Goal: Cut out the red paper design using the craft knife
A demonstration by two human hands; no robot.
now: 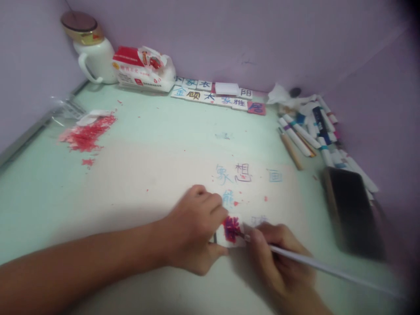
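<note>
My left hand (200,232) pinches the left side of a small white card (238,240), with the thumb at its near edge and the fingers at its far edge. Dark purple strokes on a red patch cover the card's middle. In my right hand (282,258) is a thin paintbrush (305,258) with a pale handle, held like a pen and closed in the fingers. Its dark tip touches the red patch or lies very near it. My left fingers hide part of the card.
Red shavings (87,135) lie at left. At the back stand a white mug (98,59), a tissue pack (142,70) and rows of character cards (210,97). Several markers (297,138) and a dark phone (352,210) lie at right. Written characters (243,173) mark the tabletop.
</note>
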